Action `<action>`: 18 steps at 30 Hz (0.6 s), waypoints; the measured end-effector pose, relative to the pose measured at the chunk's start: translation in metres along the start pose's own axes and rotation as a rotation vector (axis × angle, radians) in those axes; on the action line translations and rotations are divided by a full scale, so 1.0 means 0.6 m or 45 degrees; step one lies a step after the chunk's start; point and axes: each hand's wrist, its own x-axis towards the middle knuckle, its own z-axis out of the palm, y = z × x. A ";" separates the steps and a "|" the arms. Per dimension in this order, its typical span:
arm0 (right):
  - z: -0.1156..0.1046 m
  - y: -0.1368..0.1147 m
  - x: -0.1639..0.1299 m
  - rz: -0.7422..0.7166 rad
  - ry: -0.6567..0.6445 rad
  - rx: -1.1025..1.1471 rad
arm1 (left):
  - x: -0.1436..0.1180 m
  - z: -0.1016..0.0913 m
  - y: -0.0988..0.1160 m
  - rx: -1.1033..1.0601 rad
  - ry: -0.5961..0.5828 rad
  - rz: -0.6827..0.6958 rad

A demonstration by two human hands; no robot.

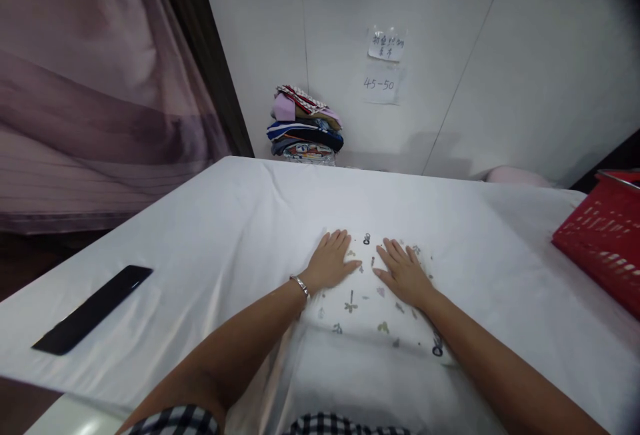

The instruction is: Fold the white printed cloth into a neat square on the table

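A folded white cloth [370, 308] with a small leaf print lies on the white-covered table in front of me. My left hand [333, 260] rests flat on its upper left part, fingers stretched out and pointing away from me. On the upper right part lies my right hand [403, 272], palm down with the fingers spread. Both thumbs point inward, with a narrow strip of printed cloth showing between them. A silver bracelet [300, 285] circles my left wrist. Neither hand grips anything; the cloth under the palms is hidden.
A dark flat strip [93, 312] lies on the wrinkled white table cover [225, 235] at left. A red basket [607, 238] stands at the right edge. Behind the table is a stack of folded fabrics [306, 125] against the wall. A pink curtain [90, 88] hangs at left.
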 end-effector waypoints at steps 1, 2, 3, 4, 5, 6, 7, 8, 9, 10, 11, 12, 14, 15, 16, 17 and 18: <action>0.001 -0.002 0.001 -0.004 -0.005 -0.003 | 0.000 0.000 0.000 0.008 -0.001 -0.003; 0.001 -0.003 0.001 -0.005 -0.013 -0.004 | 0.001 0.000 0.001 0.017 -0.005 -0.007; 0.000 -0.003 0.002 -0.004 -0.023 0.000 | 0.001 0.000 0.001 0.025 -0.012 -0.011; -0.003 -0.003 0.002 -0.003 -0.038 0.007 | 0.001 -0.001 0.001 0.032 -0.017 -0.013; -0.006 -0.002 0.001 0.003 -0.055 0.015 | 0.002 -0.002 0.002 0.037 -0.019 -0.011; -0.009 0.000 0.000 0.023 -0.064 0.018 | 0.002 -0.002 0.002 0.042 -0.018 -0.010; -0.013 0.003 -0.003 0.064 -0.064 0.013 | 0.002 -0.003 0.002 0.044 -0.013 -0.009; -0.016 0.007 -0.006 0.133 -0.056 0.004 | 0.002 -0.004 0.003 0.043 -0.011 -0.004; -0.018 0.013 -0.009 0.220 -0.049 -0.003 | 0.003 -0.004 0.003 0.040 -0.015 0.001; -0.019 0.018 -0.012 0.310 -0.045 -0.004 | 0.003 -0.004 0.003 0.035 -0.023 0.004; -0.020 0.025 -0.015 0.387 -0.053 0.002 | 0.003 -0.005 0.004 0.031 -0.035 0.005; -0.020 0.030 -0.016 0.436 -0.072 0.016 | 0.004 -0.004 0.004 0.029 -0.046 0.004; -0.023 0.038 -0.016 0.467 -0.122 0.046 | 0.005 -0.004 0.005 0.034 -0.055 -0.001; -0.026 0.039 -0.016 0.461 -0.146 0.058 | 0.006 -0.005 0.005 0.037 -0.058 -0.006; -0.030 0.038 -0.016 0.458 -0.167 0.070 | 0.007 -0.006 0.005 0.037 -0.066 -0.008; -0.035 0.035 -0.017 0.462 -0.180 0.076 | 0.009 -0.007 0.005 0.036 -0.081 -0.012; -0.041 0.029 -0.021 0.469 -0.180 0.072 | 0.011 -0.010 0.005 0.033 -0.101 -0.019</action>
